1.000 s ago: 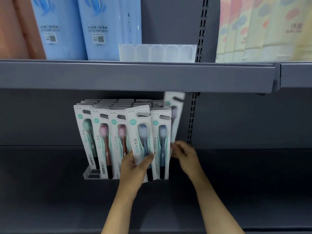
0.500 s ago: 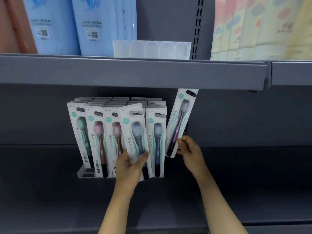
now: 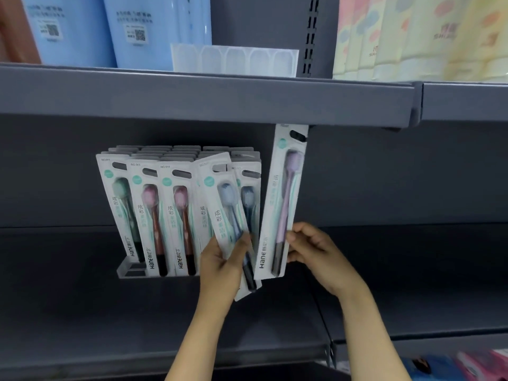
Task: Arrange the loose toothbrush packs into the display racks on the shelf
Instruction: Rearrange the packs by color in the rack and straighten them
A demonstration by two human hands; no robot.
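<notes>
Shelf (image 3: 82,270): display rack (image 3: 132,269) carries upright toothbrush packs. Purple pack (image 3: 283,199), pinched by right hand (image 3: 313,250), now nearer upright, top edge cut off by upper shelf (image 3: 206,97). Blue pack (image 3: 228,213), tilted, gripped by left hand (image 3: 220,268); lower rack hidden.

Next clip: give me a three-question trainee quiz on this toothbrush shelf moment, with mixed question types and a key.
1. True or false: the right hand holds the purple toothbrush pack.
2. The left hand holds a pack with which brush colour? A) green B) blue C) pink
3. Fill in: the clear display rack stands on the ___ shelf.

Key: 1 true; 2 B; 3 lower
</notes>
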